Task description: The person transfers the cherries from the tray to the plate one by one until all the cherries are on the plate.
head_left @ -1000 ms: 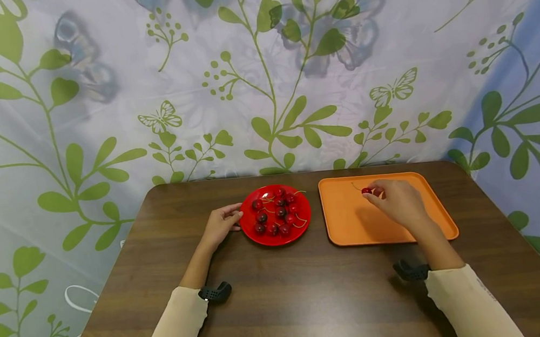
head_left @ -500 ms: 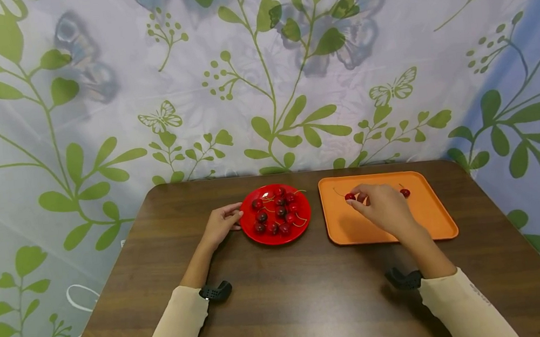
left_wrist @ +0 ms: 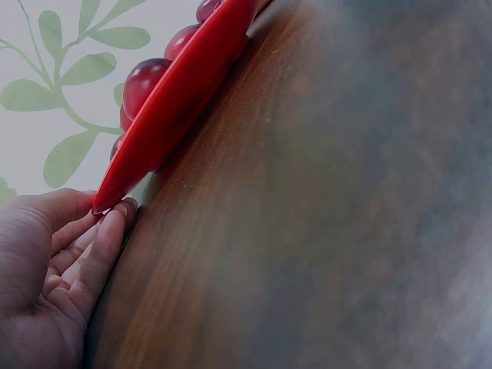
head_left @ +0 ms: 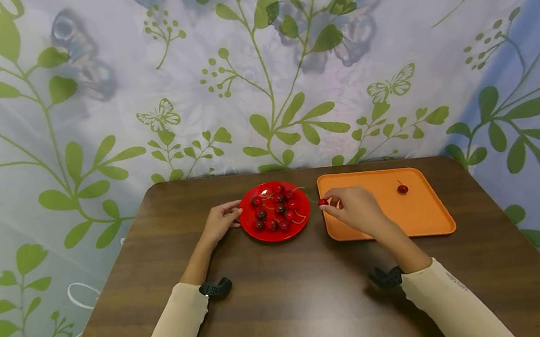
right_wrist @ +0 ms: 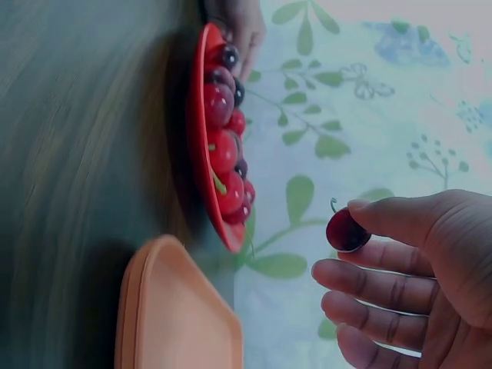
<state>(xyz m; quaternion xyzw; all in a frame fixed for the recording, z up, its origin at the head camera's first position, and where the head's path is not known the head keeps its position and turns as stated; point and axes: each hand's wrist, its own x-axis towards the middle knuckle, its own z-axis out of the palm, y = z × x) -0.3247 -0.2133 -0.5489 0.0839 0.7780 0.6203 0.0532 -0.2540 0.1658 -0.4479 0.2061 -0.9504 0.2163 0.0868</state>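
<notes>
A round red plate bears several dark and bright red cherries, some with thin green stems. Its left rim is pinched by my left hand, thumb on top and fingers beneath, as the left wrist view shows. Between thumb and forefinger of my right hand is a single stemmed cherry, held in the air over the left edge of an orange tray. Another cherry lies on the tray's right half.
Plate and tray stand side by side on a dark wooden table, a narrow gap between them. Behind the table's far edge hangs a cloth printed with leaves and butterflies.
My right hand has carried its cherry leftward across the tray toward the plate. The cherry on the tray's right, hidden at first, has come into sight. My left hand stays at the plate rim.
</notes>
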